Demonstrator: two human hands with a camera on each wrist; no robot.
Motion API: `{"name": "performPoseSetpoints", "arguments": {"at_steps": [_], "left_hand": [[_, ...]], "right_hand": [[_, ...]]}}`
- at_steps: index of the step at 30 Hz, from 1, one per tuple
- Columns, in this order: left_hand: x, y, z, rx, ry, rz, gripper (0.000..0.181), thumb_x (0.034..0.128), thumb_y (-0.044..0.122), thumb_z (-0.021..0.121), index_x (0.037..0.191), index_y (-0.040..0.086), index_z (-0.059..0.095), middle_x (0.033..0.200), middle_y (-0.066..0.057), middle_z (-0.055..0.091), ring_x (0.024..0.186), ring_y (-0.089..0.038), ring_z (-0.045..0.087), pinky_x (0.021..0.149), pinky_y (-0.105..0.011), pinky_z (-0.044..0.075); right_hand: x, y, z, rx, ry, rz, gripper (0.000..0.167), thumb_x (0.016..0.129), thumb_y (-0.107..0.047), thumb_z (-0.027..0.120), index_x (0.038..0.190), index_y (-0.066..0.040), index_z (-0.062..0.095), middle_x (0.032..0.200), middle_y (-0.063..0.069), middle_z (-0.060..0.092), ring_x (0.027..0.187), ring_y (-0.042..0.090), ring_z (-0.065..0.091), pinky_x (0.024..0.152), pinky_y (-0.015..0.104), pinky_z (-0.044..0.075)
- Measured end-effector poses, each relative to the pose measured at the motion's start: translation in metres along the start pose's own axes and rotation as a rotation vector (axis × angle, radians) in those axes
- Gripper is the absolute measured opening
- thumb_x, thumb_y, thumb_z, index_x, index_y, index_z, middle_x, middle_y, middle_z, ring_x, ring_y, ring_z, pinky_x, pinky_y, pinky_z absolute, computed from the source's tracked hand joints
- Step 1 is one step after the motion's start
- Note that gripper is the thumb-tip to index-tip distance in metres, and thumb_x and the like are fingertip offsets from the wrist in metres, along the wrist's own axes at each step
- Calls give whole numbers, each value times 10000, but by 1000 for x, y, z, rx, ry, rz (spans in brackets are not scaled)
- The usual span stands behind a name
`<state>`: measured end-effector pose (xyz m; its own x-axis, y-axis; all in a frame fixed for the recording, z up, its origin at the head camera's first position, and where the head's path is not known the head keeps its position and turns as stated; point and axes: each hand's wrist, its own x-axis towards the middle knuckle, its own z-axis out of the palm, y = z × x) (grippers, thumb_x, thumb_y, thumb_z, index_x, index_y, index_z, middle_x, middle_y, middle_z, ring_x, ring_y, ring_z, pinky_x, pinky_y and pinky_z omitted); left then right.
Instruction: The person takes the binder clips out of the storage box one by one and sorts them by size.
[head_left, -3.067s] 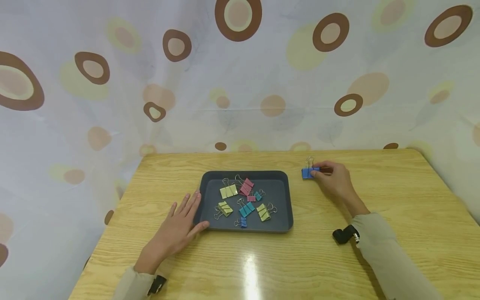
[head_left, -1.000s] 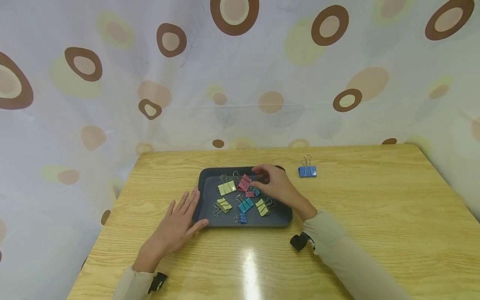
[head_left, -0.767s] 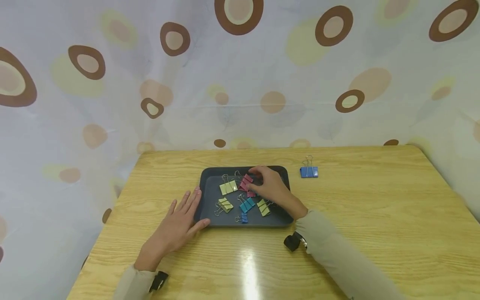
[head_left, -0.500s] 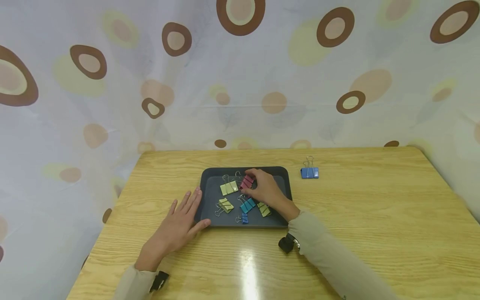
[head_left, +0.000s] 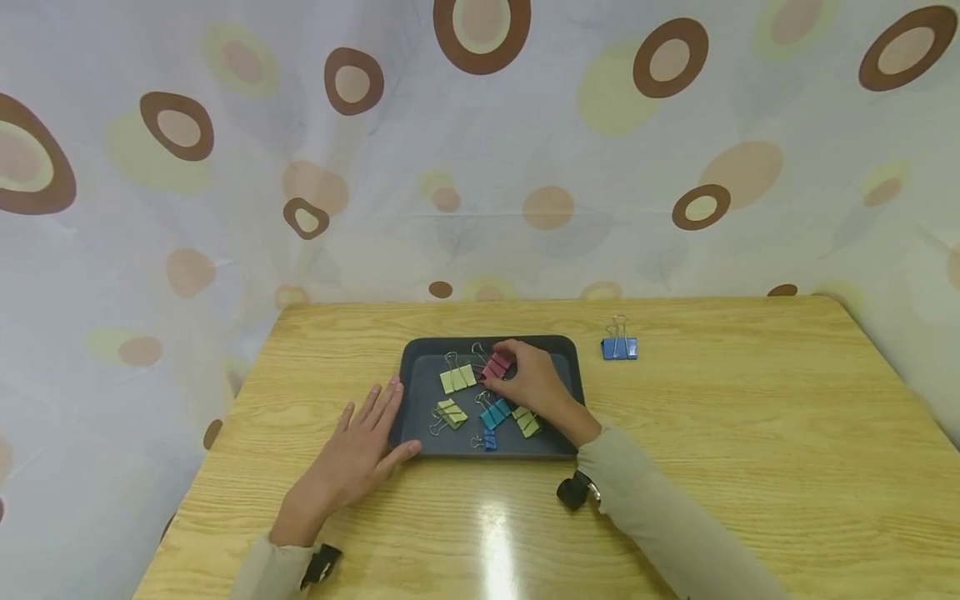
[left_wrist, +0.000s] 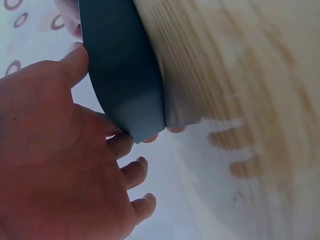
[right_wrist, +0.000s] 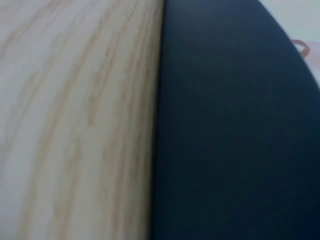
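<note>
In the head view my right hand (head_left: 536,385) reaches into the dark tray (head_left: 450,456) and pinches the large pink binder clip (head_left: 497,365) between thumb and fingers. My left hand (head_left: 351,460) rests with straight, spread fingers against the tray's left edge; the left wrist view shows this hand (left_wrist: 65,150) touching the tray's wall (left_wrist: 120,70). Around the pink clip lie a pale yellow clip (head_left: 457,379), a teal clip (head_left: 495,413) and a yellow clip (head_left: 527,422). The small clips beside the pink one are hidden by my right hand. Only tray wall (right_wrist: 230,120) and table show in the right wrist view.
A large blue clip (head_left: 619,348) stands on the wooden table (head_left: 750,400) to the right, beyond the tray. Another yellow clip (head_left: 452,414) and a small blue clip (head_left: 489,440) lie in the tray's front part. A patterned cloth (head_left: 465,250) hangs behind the table.
My right hand has let go of the blue clip on the table, moved left into the tray and closed on the large pink clip. My left hand has stayed at the tray's edge.
</note>
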<state>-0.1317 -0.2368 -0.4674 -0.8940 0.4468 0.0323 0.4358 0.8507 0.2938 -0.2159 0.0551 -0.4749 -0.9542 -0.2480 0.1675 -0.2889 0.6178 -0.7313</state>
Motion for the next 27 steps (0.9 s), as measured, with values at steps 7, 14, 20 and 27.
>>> {"name": "performPoseSetpoints", "arguments": {"at_steps": [7, 14, 20, 27], "left_hand": [[-2, -3, -1, -4, -3, -13, 873, 1045, 556, 497, 1639, 17, 151, 1710, -128, 106, 1554, -389, 146, 1203, -663, 140], [-5, -4, -1, -4, -10, -22, 864, 1049, 530, 511, 1636, 9, 151, 1708, -138, 104, 1552, -395, 142, 1204, -662, 141], [-6, -2, -1, -9, -3, -23, 855, 1054, 531, 497, 1638, 13, 147, 1710, -130, 95, 1556, -388, 136, 1208, -655, 137], [-1, -3, -4, 3, -11, -4, 859, 1056, 537, 488, 1640, 15, 137, 1713, -126, 75, 1559, -383, 124, 1213, -647, 129]], "right_hand": [[-4, -4, -7, 40, 21, -20, 542, 846, -131, 851, 1316, 44, 644, 1126, 171, 713, 997, 283, 691, 849, 428, 581], [-9, -8, -20, 109, 29, 18, 572, 861, -147, 848, 1368, 2, 630, 1238, 190, 676, 1053, 309, 715, 884, 395, 597], [-20, -1, -42, 205, 81, 0, 524, 870, -120, 841, 1348, -21, 650, 1251, 177, 632, 1159, 331, 661, 943, 392, 572], [-35, 11, -73, 296, 132, 47, 509, 884, -139, 832, 1344, -48, 635, 1363, 169, 572, 1251, 356, 602, 1011, 426, 529]]}}
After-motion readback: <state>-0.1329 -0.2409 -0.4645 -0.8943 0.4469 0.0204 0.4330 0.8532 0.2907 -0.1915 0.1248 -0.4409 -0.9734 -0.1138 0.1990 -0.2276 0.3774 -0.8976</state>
